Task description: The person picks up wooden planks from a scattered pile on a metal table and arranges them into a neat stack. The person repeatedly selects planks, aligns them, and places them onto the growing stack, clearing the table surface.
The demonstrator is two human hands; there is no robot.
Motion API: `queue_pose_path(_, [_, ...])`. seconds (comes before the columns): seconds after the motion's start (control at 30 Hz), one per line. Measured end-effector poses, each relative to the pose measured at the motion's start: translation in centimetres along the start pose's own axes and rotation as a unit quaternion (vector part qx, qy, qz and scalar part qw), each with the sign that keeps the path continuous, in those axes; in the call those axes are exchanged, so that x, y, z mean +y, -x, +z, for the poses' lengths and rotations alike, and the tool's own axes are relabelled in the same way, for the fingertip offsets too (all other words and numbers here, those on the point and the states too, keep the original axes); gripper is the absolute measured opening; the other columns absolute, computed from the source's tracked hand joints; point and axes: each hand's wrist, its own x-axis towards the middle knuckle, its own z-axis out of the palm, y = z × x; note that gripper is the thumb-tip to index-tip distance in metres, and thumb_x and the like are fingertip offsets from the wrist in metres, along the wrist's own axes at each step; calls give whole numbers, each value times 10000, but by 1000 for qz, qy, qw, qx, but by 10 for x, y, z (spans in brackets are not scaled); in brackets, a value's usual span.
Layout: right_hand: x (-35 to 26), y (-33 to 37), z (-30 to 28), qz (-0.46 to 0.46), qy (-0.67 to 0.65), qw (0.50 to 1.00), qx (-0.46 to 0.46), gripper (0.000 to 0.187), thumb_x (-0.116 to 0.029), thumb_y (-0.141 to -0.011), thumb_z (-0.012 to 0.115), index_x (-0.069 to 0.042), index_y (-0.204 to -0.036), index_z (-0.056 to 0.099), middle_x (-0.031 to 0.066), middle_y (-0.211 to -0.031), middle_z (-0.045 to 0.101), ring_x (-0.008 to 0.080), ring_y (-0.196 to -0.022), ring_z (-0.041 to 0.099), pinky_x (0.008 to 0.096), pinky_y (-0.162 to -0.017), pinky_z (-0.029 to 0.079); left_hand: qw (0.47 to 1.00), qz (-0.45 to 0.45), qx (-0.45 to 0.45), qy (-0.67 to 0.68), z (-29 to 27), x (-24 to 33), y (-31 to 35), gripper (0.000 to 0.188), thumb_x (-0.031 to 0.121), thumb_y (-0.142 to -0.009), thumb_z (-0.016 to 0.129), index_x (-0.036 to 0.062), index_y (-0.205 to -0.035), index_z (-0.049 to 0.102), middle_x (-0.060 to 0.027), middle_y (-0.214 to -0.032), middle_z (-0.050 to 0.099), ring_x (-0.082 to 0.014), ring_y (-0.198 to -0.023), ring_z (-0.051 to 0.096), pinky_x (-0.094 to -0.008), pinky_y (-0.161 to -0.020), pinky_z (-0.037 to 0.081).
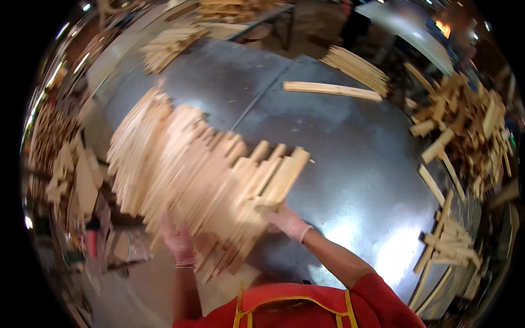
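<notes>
At the left edge of the frame you have piled wood (52, 136). In the upper left, a small stack of boards (170, 48) sits on the dark metal table (350, 145). Your left hand (178, 243), in a pink glove, is at the lower edge of the sticks (205, 177); it is blurred, so I cannot tell whether its fingers are clamped. Those sticks spread side by side, slanted, from left to centre. Your right hand (285, 220), also gloved, touches their right side near the centre; how tightly its fingers close, I cannot tell. One loose board (331, 91) lies at upper centre, just beside another stack (358, 70). At right is a jumbled heap of offcuts (465, 123).
</notes>
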Motion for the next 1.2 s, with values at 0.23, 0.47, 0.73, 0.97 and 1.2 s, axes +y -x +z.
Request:
queue_pose_path(0.23, [27, 5, -121, -207, 322, 865, 326, 628, -315, -943, 711, 16, -1442, 523, 214, -1327, 673, 406, -1249, 612, 486, -1099, 480, 918, 317, -237, 7, 191, 233, -71, 683, 208, -817, 826, 41, -1435, 586, -182, -1503, 532, -429, -1390, 495, -515, -1176, 411])
queue_pose_path(0.47, [103, 49, -198, -176, 543, 676, 467, 606, -356, -886, 729, -75, -1405, 590, 175, -1381, 601, 411, -1333, 535, 530, -1152, 429, 862, 425, -237, -143, 395, 331, -159, 803, 412, -802, 815, 100, -1495, 555, -139, -1536, 507, -366, -1464, 439, -539, -1189, 372])
queue_pose_path(0.73, [95, 57, -204, -144, 516, 718, 444, 584, -385, -922, 722, -83, -1410, 614, 150, -1448, 578, 361, -1385, 519, 501, -1192, 408, 845, 407, -243, -247, 551, 358, -230, 734, 591, -894, 688, 115, -1446, 605, -97, -1340, 656, -327, -1256, 609, -508, -1025, 485])
queue_pose_path(0.97, [93, 56, -202, -155, 502, 713, 465, 556, -364, -930, 711, -82, -1401, 617, 133, -1457, 579, 358, -1394, 513, 491, -1197, 403, 749, 117, -644, 99, 462, 346, -154, 490, 492, -1021, 658, 77, -1278, 617, -173, -946, 723, -329, -816, 720, -462, -712, 590])
queue_pose_path(1.2, [57, 55, -170, -102, 140, 870, 462, 715, -363, -1002, 712, -37, -1587, 462, 223, -1488, 591, 396, -1372, 545, 428, -1165, 435, 571, -257, -693, 356, 238, 262, 3, 509, 344, -968, 770, 10, -1313, 601, -149, -967, 738, -297, -772, 723, -446, -704, 628])
